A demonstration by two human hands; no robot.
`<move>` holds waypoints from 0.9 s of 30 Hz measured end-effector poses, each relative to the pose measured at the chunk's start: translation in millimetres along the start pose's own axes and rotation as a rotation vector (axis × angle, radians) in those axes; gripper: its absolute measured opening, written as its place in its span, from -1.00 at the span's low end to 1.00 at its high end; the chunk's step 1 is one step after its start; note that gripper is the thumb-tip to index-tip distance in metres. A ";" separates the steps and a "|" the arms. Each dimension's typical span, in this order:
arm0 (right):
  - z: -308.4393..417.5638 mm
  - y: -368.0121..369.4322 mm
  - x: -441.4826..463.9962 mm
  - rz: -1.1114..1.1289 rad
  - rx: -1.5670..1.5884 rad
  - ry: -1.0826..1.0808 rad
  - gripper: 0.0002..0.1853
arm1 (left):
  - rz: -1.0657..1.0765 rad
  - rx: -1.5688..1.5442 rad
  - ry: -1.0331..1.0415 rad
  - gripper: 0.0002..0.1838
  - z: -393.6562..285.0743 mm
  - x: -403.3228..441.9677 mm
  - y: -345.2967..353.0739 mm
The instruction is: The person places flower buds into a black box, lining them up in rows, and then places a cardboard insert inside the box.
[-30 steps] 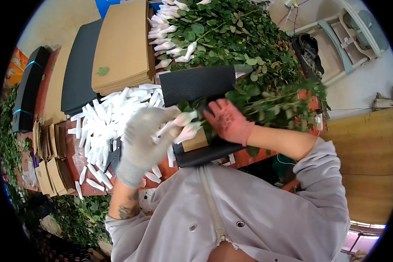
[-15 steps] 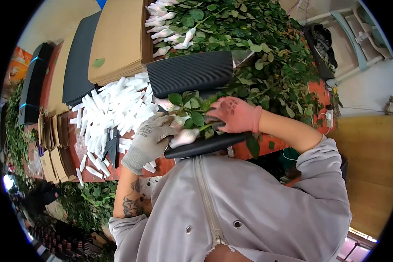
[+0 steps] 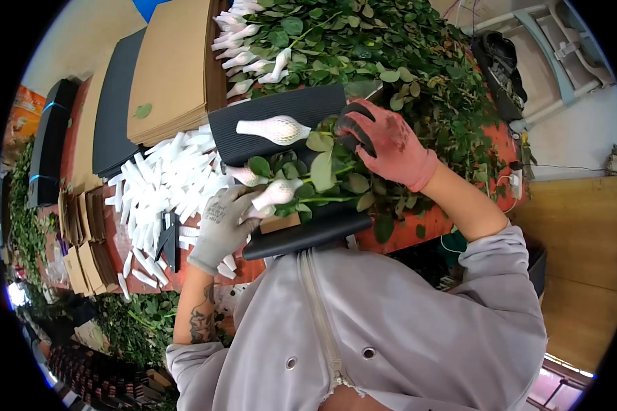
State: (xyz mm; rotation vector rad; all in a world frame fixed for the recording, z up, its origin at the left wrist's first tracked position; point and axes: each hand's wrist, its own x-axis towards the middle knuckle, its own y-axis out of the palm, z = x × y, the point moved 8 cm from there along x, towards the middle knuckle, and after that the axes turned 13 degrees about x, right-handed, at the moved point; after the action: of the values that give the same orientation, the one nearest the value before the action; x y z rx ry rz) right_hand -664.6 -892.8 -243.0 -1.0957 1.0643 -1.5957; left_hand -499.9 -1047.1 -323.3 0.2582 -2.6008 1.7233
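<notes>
My right hand (image 3: 391, 144), in a red glove with dark fingertips, is closed at the stem of a rose. That rose's bud, in a white mesh sleeve (image 3: 274, 129), lies over the black corrugated sheet (image 3: 233, 140) and points left. My left hand (image 3: 223, 222), in a grey glove, has its fingers curled against more sleeved roses (image 3: 278, 194) lower down; its fingertips are partly hidden. Green leaves and stems run rightward from these buds. A brown cardboard piece (image 3: 280, 224) shows under them, beside the sheet's rolled near edge (image 3: 308, 236).
White foam sleeves (image 3: 168, 178) lie heaped at left, beside a black tool (image 3: 168, 243). Behind them stand stacks of brown cardboard (image 3: 171, 68) and black sheets (image 3: 120, 103). A large pile of leafy roses (image 3: 391, 48) covers the back right of the red table (image 3: 418, 236).
My right hand has moved up and right, and a sleeved rose now lies above the others over the black sheet. My left hand has shifted slightly left. The brown cardboard piece has come into view.
</notes>
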 end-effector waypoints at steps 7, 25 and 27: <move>2.4 84.6 -2.2 0.283 -0.291 -0.006 -0.49 | 0.020 -0.086 0.106 -0.53 -2.4 -5.0 8.1; 37.2 102.4 18.6 0.189 0.035 -0.021 -0.57 | -0.132 -0.281 -0.378 -0.70 48.5 -10.3 0.5; 36.7 91.5 25.5 0.349 -0.007 0.076 -0.50 | -0.046 -0.253 -0.307 -0.73 36.2 -5.9 7.0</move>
State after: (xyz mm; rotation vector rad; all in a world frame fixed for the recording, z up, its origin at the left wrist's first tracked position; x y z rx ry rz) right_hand -616.3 -943.7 -316.9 -0.8063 1.2369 -1.3621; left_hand -492.1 -1076.8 -344.5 0.6144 -2.9603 1.4166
